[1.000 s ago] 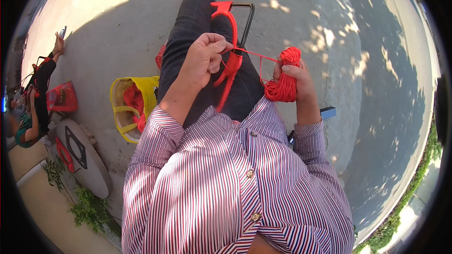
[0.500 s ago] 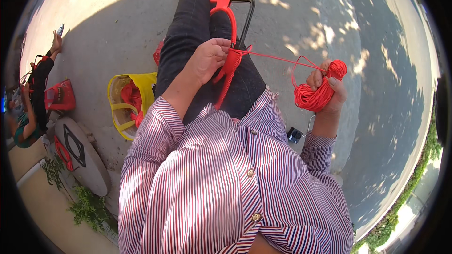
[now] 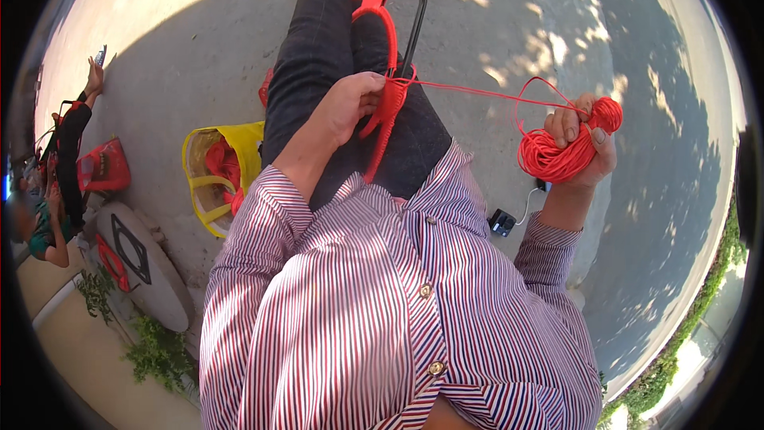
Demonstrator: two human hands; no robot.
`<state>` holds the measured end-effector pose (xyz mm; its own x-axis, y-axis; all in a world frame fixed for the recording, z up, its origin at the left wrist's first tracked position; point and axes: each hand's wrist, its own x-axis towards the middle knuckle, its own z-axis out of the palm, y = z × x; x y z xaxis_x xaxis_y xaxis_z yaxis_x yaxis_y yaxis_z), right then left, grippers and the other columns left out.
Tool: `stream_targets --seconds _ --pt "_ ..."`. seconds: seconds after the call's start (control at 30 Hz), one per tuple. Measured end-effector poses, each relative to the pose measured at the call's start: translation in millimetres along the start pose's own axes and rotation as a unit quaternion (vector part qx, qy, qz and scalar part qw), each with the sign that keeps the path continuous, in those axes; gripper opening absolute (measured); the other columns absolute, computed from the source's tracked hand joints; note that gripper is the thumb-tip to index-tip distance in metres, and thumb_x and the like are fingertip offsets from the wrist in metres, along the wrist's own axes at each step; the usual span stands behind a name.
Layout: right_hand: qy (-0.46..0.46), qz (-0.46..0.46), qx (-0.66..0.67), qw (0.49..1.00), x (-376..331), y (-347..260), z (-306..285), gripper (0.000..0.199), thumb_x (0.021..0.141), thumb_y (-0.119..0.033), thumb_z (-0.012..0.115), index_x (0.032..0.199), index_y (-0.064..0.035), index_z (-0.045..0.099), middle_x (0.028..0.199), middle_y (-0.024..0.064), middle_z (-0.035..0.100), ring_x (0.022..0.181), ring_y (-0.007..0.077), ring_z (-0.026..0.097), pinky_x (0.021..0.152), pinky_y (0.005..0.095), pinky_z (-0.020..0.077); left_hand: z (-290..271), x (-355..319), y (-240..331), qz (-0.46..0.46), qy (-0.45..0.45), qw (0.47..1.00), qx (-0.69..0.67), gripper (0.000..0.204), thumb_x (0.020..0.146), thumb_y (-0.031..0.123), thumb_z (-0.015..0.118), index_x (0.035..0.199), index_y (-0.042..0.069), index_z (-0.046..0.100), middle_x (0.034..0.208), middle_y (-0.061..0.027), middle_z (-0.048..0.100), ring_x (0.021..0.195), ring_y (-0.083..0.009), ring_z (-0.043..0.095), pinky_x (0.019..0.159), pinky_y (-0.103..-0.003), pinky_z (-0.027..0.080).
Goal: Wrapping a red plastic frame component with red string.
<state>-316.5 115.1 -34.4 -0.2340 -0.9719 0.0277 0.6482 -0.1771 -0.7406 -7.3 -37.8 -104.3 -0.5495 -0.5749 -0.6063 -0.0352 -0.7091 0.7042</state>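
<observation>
Across my thighs lies a black bent frame point(image 3: 419, 28), part of it covered by a closely wound red wrapping point(image 3: 391, 105). My left hand point(image 3: 344, 107) is closed at the wrapped section, with thumb and fingertips pinching at its edge; some fingers are hidden. From that spot a thin red cord point(image 3: 477, 91) runs taut to the right. My right hand point(image 3: 597, 161) grips a bundle of red cord point(image 3: 549, 158), fingers and thumb wrapped round it. A loose loop of cord rises above the bundle.
A yellow bag point(image 3: 253, 143) holding red material stands beside my left leg. Farther left sits another person point(image 3: 72, 167) near a red bag point(image 3: 111, 166). A rounded slab point(image 3: 163, 295) bears a black frame point(image 3: 131, 247) and a red piece point(image 3: 112, 263). A small black device point(image 3: 501, 223) lies by my right side.
My right hand has moved right with the cord bundle, lengthening the stretch of cord from the frame. My left hand stays at the wrapping, its fingers slightly shifted.
</observation>
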Motion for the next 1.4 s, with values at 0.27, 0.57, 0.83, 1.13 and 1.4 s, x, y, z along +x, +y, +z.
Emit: stream_targets --seconds 0.27,0.57,0.83,1.13,1.4 --pt "0.100 -0.032 -0.064 0.992 -11 -13 -21 0.027 0.079 -0.018 0.063 0.099 -0.0027 0.054 0.071 0.0062 0.054 0.060 0.0165 0.052 0.058 0.0292 0.0425 -3 15 5 -0.029 -0.139 0.982 -0.128 0.041 0.088 0.022 0.054 0.120 -0.004 0.060 0.101 -0.0146 0.067 0.089 -0.0184 0.064 0.081 -0.027 0.049" --pt "0.183 0.117 -0.357 0.908 8 53 8 0.042 0.079 -0.011 0.065 0.118 0.0027 0.057 0.081 0.0036 0.061 0.071 0.0120 0.059 0.064 0.0283 0.0494 -2 26 7 -0.075 -0.180 0.965 -0.175 0.051 0.075 0.020 0.060 0.118 -0.009 0.060 0.091 -0.0166 0.067 0.078 -0.0218 0.065 0.073 -0.031 0.053" --pt "-0.044 0.229 -0.329 0.915 46 102 50 0.049 0.077 -0.013 0.067 0.122 0.0030 0.057 0.086 0.0040 0.062 0.074 0.0120 0.060 0.068 0.0271 0.0505 -5 32 -1 -0.059 -0.199 0.960 -0.188 0.050 0.068 0.021 0.060 0.111 -0.005 0.064 0.091 -0.0184 0.067 0.079 -0.0269 0.065 0.076 -0.032 0.052" --pt "-0.111 0.321 -0.335 0.879 56 100 43 0.026 0.076 -0.015 0.069 0.096 -0.0001 0.060 0.078 0.0052 0.064 0.070 0.0137 0.061 0.066 0.0283 0.0500 -4 30 1 -0.049 -0.212 0.957 -0.192 0.051 0.064 0.018 0.060 0.108 -0.008 0.063 0.094 -0.0188 0.067 0.077 -0.0294 0.066 0.077 -0.035 0.054" --pt "-0.071 0.276 -0.280 0.917 50 103 41 0.025 0.075 -0.015 0.070 0.093 -0.0002 0.061 0.076 0.0044 0.064 0.068 0.0127 0.061 0.065 0.0275 0.0488 -4 30 0 -0.054 -0.199 0.959 -0.194 0.052 0.063 0.019 0.059 0.106 -0.010 0.064 0.086 -0.0192 0.067 0.073 -0.0281 0.066 0.074 -0.034 0.056"
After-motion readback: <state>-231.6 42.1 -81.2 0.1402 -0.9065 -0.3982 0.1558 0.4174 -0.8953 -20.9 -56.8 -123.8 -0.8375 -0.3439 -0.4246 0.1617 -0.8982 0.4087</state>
